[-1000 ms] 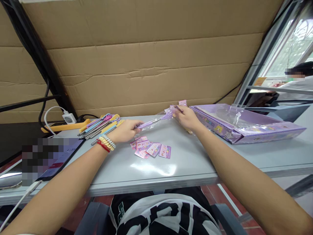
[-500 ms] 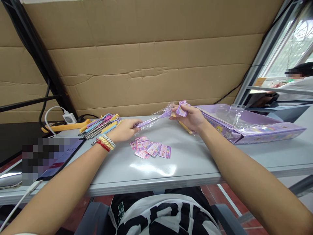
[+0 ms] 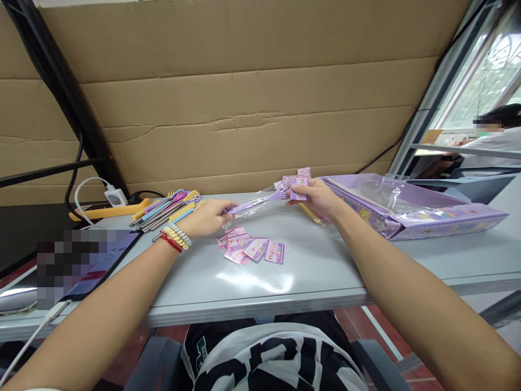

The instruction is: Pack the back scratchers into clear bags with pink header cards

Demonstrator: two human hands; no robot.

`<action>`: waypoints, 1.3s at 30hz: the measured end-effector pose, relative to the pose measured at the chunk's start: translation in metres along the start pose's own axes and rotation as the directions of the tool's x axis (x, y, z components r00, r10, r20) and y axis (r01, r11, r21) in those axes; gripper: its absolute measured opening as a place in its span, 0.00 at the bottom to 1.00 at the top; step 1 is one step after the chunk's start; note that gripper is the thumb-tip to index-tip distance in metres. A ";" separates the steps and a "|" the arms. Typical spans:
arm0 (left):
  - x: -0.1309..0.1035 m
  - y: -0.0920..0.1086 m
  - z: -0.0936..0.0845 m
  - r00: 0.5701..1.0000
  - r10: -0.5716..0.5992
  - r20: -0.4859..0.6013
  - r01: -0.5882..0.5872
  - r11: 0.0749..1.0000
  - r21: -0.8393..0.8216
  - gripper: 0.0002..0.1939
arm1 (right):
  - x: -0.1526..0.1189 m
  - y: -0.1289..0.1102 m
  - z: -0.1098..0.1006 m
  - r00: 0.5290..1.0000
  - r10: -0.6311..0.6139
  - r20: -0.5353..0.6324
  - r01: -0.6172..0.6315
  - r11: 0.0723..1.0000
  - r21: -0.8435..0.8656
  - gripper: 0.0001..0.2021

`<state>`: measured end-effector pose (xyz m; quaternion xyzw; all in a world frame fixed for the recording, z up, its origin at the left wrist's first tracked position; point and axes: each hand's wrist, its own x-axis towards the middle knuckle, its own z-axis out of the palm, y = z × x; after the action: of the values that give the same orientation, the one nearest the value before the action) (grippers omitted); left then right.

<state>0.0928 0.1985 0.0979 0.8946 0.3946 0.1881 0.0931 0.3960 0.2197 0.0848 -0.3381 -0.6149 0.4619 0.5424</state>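
Observation:
My left hand (image 3: 217,214) is closed on the handle end of a purple back scratcher (image 3: 254,204), a stick with a claw-like head inside a clear plastic sleeve. At the sleeve's far end, my right hand (image 3: 317,196) pinches small pink-and-purple printed cards (image 3: 299,188). The cards sit against the claw end; whether they are inside the sleeve I cannot tell. More printed cards (image 3: 256,248) lie loosely overlapping on the grey table (image 3: 252,301) below. Under my right hand rests a yellow stick (image 3: 310,213), partly hidden.
Several coloured metal-shafted sticks (image 3: 163,212) lie bundled left of my left hand. A purple box (image 3: 443,221) with clear plastic stands on the right. At left are a tablet (image 3: 109,260) and a white charger (image 3: 116,195). Cardboard (image 3: 260,98) walls the back. A person (image 3: 496,141) sits far right.
My right hand has turned the cards upright and brought them against the claw end of the sleeved back scratcher. My left hand has barely moved.

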 end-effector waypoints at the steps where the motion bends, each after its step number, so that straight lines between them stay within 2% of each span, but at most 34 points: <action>1: 0.000 0.000 0.000 1.000 -0.002 -0.002 0.002 1.000 -0.002 0.19 | 0.000 -0.001 0.000 1.000 -0.013 -0.005 0.013 1.000 -0.007 0.13; 8: 0.000 0.002 0.000 1.000 0.002 -0.022 -0.003 1.000 -0.020 0.18 | -0.003 -0.011 0.003 0.986 -0.046 -0.160 0.038 0.998 -0.048 0.15; 15: -0.001 0.005 -0.003 1.000 0.001 -0.023 -0.003 0.998 -0.060 0.18 | -0.006 -0.017 -0.004 0.997 -0.051 -0.049 0.054 0.996 0.064 0.13; 17: -0.001 0.005 -0.004 1.000 0.002 -0.015 -0.003 0.998 -0.058 0.17 | -0.006 -0.017 -0.005 0.998 -0.029 -0.053 0.032 0.997 0.064 0.12; 21: -0.001 0.006 -0.004 1.000 -0.005 0.000 0.005 0.999 -0.035 0.17 | -0.005 -0.015 -0.007 0.990 0.015 -0.138 -0.018 1.000 -0.015 0.12; 25: -0.001 0.006 -0.005 1.000 -0.025 -0.002 0.025 1.000 -0.017 0.18 | -0.002 -0.013 -0.011 0.988 -0.029 -0.153 0.024 0.999 -0.036 0.11; 34: -0.001 0.003 -0.005 0.999 -0.032 -0.014 0.031 0.999 -0.025 0.20 | -0.001 -0.014 -0.022 0.952 -0.128 -0.277 0.088 0.984 -0.152 0.13; 39: 0.000 0.004 -0.005 1.000 -0.023 -0.017 0.023 1.000 0.003 0.19 | -0.003 -0.017 -0.022 0.930 -0.130 -0.344 0.045 0.969 -0.242 0.12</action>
<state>0.0931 0.1958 0.1037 0.8884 0.4060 0.1941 0.0906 0.4193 0.2158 0.0996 -0.4490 -0.5701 0.2936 0.6222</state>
